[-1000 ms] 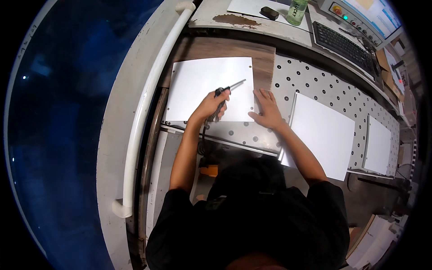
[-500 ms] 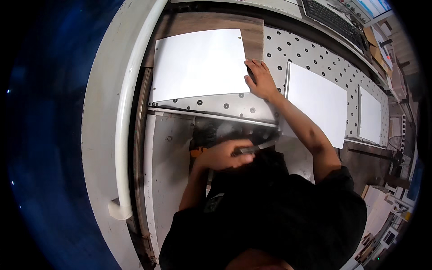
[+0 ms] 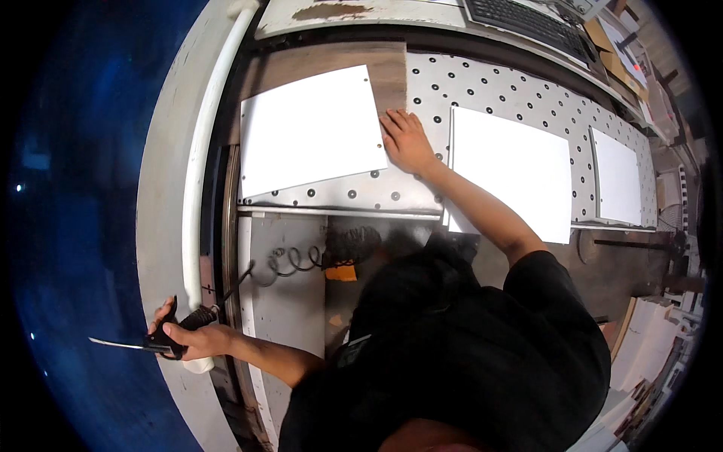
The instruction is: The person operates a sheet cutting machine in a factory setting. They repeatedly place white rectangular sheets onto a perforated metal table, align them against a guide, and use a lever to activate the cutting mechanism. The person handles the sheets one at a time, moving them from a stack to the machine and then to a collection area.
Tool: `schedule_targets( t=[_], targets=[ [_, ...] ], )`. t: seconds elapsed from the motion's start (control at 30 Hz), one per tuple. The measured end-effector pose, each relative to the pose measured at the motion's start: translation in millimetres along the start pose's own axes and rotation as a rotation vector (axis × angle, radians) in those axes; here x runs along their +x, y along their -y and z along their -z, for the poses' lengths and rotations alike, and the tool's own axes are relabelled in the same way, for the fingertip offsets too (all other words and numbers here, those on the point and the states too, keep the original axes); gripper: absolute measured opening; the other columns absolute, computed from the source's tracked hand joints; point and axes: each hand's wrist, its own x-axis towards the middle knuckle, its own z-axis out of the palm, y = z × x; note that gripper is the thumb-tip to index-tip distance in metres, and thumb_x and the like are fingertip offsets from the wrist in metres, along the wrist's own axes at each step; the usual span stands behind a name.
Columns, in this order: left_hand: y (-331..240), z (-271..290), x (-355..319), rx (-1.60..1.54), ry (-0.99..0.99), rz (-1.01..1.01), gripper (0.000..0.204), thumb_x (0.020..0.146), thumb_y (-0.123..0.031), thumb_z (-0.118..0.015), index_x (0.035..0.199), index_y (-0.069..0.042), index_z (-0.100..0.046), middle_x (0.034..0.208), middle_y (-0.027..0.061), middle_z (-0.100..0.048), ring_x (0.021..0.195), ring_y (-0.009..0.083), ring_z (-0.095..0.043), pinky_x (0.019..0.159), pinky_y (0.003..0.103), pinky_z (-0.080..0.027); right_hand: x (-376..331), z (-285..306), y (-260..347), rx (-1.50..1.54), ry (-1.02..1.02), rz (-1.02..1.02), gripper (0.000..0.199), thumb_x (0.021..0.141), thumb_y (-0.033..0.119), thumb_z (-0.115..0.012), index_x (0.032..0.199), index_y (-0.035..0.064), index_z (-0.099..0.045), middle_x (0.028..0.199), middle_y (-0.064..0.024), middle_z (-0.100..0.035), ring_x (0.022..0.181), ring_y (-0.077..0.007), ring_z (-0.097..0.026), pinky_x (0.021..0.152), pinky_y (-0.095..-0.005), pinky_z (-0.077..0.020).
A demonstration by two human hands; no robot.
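My left hand point(image 3: 188, 339) is clamped around a black-handled tool point(image 3: 162, 343) on a coiled cable point(image 3: 301, 260) — thin tip pointing left, beyond the white rail point(image 3: 202, 151). My right hand point(image 3: 407, 139) lies flat, fingers spread, gripping nothing — touching the right edge of the white sheet point(image 3: 309, 128) on the perforated table point(image 3: 489, 94).

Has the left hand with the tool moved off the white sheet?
Yes. The left hand, gripping the corded tool, has swung down and outward from the white sheet to the white rail.

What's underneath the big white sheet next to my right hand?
The white sheet lies on a dotted perforated table, partly over a brown wooden strip. The right hand rests flat at its edge. Whatever sits directly beneath the sheet is covered.
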Motion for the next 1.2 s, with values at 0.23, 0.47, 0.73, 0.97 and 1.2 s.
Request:
schedule_targets(
  t=[0.23, 0.47, 0.73, 0.97, 1.2],
  targets=[
    [0, 14, -41, 0.911, 0.022, -0.010, 0.060, 0.100, -0.041, -0.060, 0.133, 0.007, -0.045, 0.128, 0.0275, -0.055, 0.117, 0.0441, -0.056, 0.102, 0.049, -0.046, -1, 5, -3, 0.085, -0.028, 0.037, 0.049, 0.100, 0.031, -0.047, 0.138, -0.0003, -0.052, 0.147, -0.0217, -0.045, 0.140, -0.0395, -0.035, 0.118, -0.0564, -0.0225],
    [-44, -55, -75, 0.302, 0.217, -0.276, 0.052, 0.099, -0.027, -0.061, 0.139, 0.001, -0.043, 0.135, 0.0242, -0.049, 0.123, 0.0363, -0.050, 0.106, 0.047, -0.039, 2, 6, -5, 0.109, 0.002, 0.025, 0.058, 0.100, 0.042, -0.048, 0.141, 0.0006, -0.051, 0.150, -0.0221, -0.041, 0.144, -0.0402, -0.030, 0.121, -0.0559, -0.0176],
    [212, -136, -142, 0.710, 0.953, -0.223, 0.063, 0.094, -0.036, -0.068, 0.139, 0.004, -0.050, 0.137, 0.0313, -0.053, 0.127, 0.0464, -0.049, 0.108, 0.051, -0.039, -7, -5, 11, 0.127, 0.048, -0.042, 0.059, 0.096, 0.045, -0.055, 0.142, 0.0078, -0.053, 0.156, -0.0220, -0.034, 0.148, -0.0411, -0.025, 0.119, -0.0614, -0.0173],
    [255, -171, -148, 0.596, 0.960, 0.145, 0.064, 0.092, -0.036, -0.071, 0.133, 0.010, -0.055, 0.133, 0.0296, -0.059, 0.124, 0.0415, -0.057, 0.107, 0.042, -0.044, -37, 28, 46, 0.242, 0.286, -0.283, 0.071, 0.091, 0.039, -0.061, 0.147, -0.0001, -0.043, 0.158, -0.0311, -0.020, 0.151, -0.0462, -0.008, 0.121, -0.0592, -0.0082],
    [220, -167, -85, 0.586, 1.039, 0.407, 0.063, 0.093, -0.036, -0.069, 0.129, 0.014, -0.057, 0.122, 0.0277, -0.066, 0.107, 0.0365, -0.067, 0.094, 0.040, -0.051, -18, 73, 42, 1.029, 0.201, -0.522, 0.069, 0.087, 0.022, -0.067, 0.148, 0.0031, -0.040, 0.139, -0.0225, -0.047, 0.129, -0.0349, -0.043, 0.106, -0.0493, -0.0388]
  ],
)
